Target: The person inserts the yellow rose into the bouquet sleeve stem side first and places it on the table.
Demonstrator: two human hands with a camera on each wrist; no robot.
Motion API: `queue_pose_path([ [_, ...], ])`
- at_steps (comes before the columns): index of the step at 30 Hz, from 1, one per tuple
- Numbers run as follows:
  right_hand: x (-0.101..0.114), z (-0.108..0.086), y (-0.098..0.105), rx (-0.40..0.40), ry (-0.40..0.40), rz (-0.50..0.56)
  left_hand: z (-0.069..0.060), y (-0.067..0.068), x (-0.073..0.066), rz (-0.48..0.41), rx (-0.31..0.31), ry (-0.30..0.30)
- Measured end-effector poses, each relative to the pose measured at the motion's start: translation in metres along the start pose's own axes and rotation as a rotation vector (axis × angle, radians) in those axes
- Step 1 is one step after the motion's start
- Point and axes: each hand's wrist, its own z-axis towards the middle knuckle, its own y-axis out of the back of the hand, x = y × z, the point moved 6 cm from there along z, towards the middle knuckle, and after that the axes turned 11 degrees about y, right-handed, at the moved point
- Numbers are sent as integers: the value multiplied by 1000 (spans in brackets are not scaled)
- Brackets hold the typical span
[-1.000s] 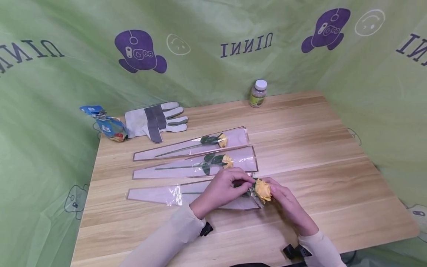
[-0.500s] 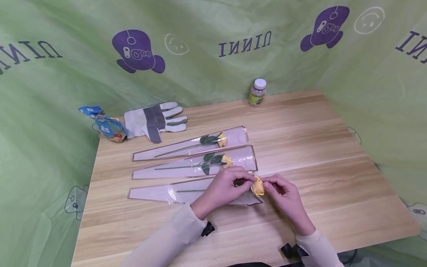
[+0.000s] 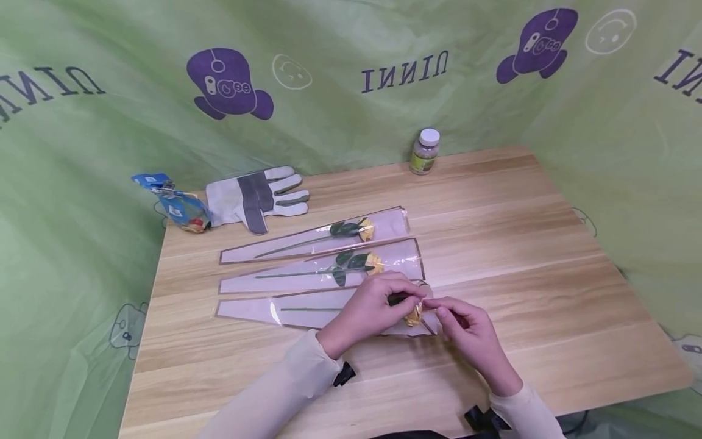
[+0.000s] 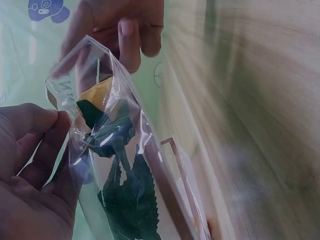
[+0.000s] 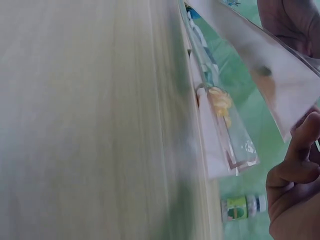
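A yellow rose (image 3: 413, 316) with a green stem and dark leaves (image 4: 131, 197) lies inside a clear, white-backed flower sleeve (image 3: 247, 310), the nearest of three in the head view. The left hand (image 3: 381, 308) pinches the edge of the sleeve's open end, as the left wrist view shows. At that same end the right hand (image 3: 473, 329) has thumb and forefinger on the sleeve's edge, just beyond the bloom. In the right wrist view the right hand's fingers (image 5: 306, 135) meet the sleeve's corner, which is lifted off the table. The left hand hides part of the stem.
Two more sleeved yellow roses, one in the middle (image 3: 374, 264) and one farther back (image 3: 365, 230), lie parallel behind. A work glove (image 3: 255, 196) and a blue packet (image 3: 178, 207) are at the back left. A white-capped jar (image 3: 425, 152) stands at the table's rear edge.
The rose head, earlier sticking out of the open end, has gone back leftward into the sleeve. The right hand has moved from the bloom to the sleeve's edge; the left has barely moved.
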Motion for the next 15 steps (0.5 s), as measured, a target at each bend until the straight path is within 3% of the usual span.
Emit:
queue_pose_path([
  [4,0,-1,-4,73,45,54,-1,1,0,9,-15,7],
  [11,-8,3,-26,305,66,144,-2,-3,-5,15,-28,6],
  [15,-9,3,-23,317,44,104,-2,-5,0,21,-39,37],
])
